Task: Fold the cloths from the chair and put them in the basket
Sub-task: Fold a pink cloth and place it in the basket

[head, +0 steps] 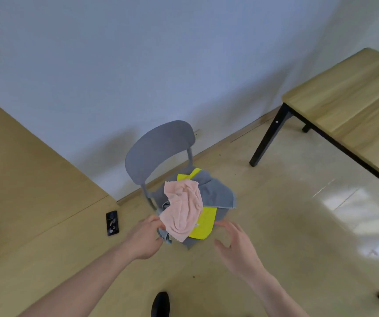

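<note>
Fingers (155,221) of our left hand (146,239) curl at the near corner of the pink cloth (184,209) and seem to pinch it, right at the front edge of the chair (158,152). Our right hand (236,245) floats just beside the cloths, on their right side. Its fingers are spread wide and hold nothing. They do not touch the pile.

We see the cloths all heaped on the seat of the grey chair. The pink cloth lies on top, all crumpled. Under it is a yellow cloth (204,225), which peeks out at the front and again at the back near the chair's back. A grey cloth (216,193) lies under those and hangs over the right side of the seat. A bit of blue-grey cloth shows near our left hand, but we cannot tell if it is part of the grey one.

We cannot see a basket anywhere, so we cannot say what is in it.

On our left a wooden tabletop (23,191) has a black phone (112,223) lying flat near its edge. On our right is another wooden tabletop (348,99) on black legs. The chair stands on a shiny pale floor (298,213) close to a white wall (138,65). A dark shoe tip (160,303) shows at the bottom.
</note>
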Demonstrator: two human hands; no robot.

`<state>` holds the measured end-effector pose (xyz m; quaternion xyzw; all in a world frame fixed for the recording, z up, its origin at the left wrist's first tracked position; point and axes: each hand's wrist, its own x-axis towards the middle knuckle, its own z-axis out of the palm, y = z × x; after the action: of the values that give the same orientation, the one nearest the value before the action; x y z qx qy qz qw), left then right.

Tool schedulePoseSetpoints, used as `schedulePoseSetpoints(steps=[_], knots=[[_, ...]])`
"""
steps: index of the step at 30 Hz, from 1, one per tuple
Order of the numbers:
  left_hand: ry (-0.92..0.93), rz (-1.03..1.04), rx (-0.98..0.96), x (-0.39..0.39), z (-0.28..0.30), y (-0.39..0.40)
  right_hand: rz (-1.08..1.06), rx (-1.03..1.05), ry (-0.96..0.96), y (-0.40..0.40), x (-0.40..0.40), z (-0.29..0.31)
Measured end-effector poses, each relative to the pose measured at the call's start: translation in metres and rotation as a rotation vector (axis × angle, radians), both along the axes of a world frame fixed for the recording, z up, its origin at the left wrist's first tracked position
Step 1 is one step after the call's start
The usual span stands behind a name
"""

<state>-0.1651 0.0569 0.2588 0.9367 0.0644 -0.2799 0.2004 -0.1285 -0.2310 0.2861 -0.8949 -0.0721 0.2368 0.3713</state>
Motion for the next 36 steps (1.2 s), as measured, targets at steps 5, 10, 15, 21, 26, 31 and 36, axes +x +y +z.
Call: schedulePoseSetpoints(steps=[5,10,15,21,26,31,36], knots=[[-0.084,-0.001,-0.009,0.005,-0.096,0.010,-0.020,0.018,-0.024,0.016,0.006,-0.080],[-0.228,-0.014,0.002,0.008,-0.206,0.017,-0.012,0.053,-0.081,0.018,0.015,-0.186],[-0.436,0.037,-0.055,0.020,-0.296,0.015,-0.005,0.122,-0.178,0.022,0.032,-0.281],[-0.796,0.034,-0.080,0.016,-0.359,0.012,0.042,0.195,-0.323,0.030,0.039,-0.355],[-0.987,-0.110,-0.053,0.000,-0.382,0.014,0.088,0.233,-0.384,0.035,0.032,-0.390],[-1.096,-0.059,-0.023,0.003,-0.383,0.015,0.108,0.249,-0.460,0.032,0.022,-0.393],[-1.121,-0.046,-0.046,0.016,-0.341,0.006,0.033,0.299,-0.489,0.008,0.012,-0.367]])
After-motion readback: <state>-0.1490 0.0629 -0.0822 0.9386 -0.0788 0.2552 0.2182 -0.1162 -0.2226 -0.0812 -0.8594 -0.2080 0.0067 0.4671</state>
